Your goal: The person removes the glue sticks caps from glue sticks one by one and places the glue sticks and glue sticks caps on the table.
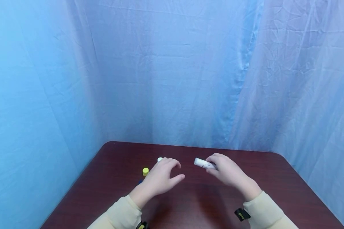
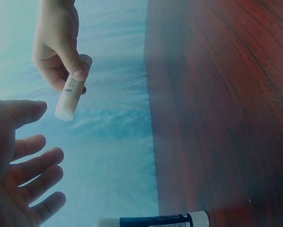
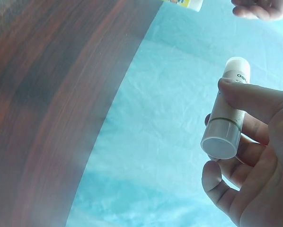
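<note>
My right hand (image 1: 228,171) holds a white glue stick (image 1: 203,163) above the table, thumb on one side and fingers on the other. In the right wrist view the glue stick (image 3: 226,111) shows a white cylinder with dark print. Left of it, my left hand (image 1: 159,179) hovers over the table with fingers spread and bent slightly, nothing in its grasp. Close to the left hand stand a yellow-topped object (image 1: 145,172) and a white-topped one (image 1: 160,159), the latter partly hidden behind that hand. In the left wrist view a stick with a dark blue label (image 2: 155,221) shows at the bottom edge.
The dark red-brown wooden table (image 1: 126,152) has rounded far corners. Light blue curtains (image 1: 175,79) hang behind it and along both sides. A dark band (image 1: 242,214) sits at the right sleeve cuff.
</note>
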`<state>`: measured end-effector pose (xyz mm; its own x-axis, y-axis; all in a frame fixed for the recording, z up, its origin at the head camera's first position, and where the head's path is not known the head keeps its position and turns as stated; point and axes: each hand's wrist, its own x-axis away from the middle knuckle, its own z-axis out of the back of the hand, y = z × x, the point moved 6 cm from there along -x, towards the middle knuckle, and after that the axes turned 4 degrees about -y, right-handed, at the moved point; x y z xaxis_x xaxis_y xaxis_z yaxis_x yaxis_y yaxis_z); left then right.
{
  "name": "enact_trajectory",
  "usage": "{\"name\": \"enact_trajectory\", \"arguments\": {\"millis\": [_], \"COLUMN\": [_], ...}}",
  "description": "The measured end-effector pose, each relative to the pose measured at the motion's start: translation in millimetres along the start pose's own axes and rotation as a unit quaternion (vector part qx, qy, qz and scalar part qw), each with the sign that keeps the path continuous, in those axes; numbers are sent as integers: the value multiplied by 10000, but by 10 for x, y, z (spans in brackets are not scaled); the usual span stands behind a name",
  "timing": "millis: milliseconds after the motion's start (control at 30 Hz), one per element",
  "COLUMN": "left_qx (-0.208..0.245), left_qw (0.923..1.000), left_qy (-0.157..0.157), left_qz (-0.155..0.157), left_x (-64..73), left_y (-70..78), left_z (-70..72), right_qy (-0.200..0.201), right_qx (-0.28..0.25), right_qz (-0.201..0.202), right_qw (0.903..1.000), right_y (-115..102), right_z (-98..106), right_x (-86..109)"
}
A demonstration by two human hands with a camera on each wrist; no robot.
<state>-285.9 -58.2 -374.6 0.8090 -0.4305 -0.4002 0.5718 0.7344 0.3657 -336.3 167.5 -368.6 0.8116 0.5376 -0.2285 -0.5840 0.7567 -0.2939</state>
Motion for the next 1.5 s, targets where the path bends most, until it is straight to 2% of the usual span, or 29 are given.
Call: {"name": "enact_trajectory", "arguments": {"millis": [400, 700, 1033, 1300, 1500], "left_qx": [-42, -30, -67, -63, -84], "left_qw": [9998, 9998, 9997, 9999, 9999], "left_qy": [162, 160, 175, 105, 124], "left_qz": [-111, -141, -147, -75, -15], "left_x": [139, 143, 138, 143, 143], "left_y": [-56, -73, -80, -112, -138], "left_z": [51, 37, 36, 24, 30], "right_qy": [25, -15, -428, -612, -587], "right_qx": [65, -107, -549, -837, -829], "right_qz": [259, 280, 5, 207, 340], "right_qw": [9996, 9995, 9976, 9944, 9942], "right_y": [-86, -114, -101, -132, -128], "right_z": [-97, -96, -148, -228, -292], "right_x": [76, 86, 107, 108, 97]}}
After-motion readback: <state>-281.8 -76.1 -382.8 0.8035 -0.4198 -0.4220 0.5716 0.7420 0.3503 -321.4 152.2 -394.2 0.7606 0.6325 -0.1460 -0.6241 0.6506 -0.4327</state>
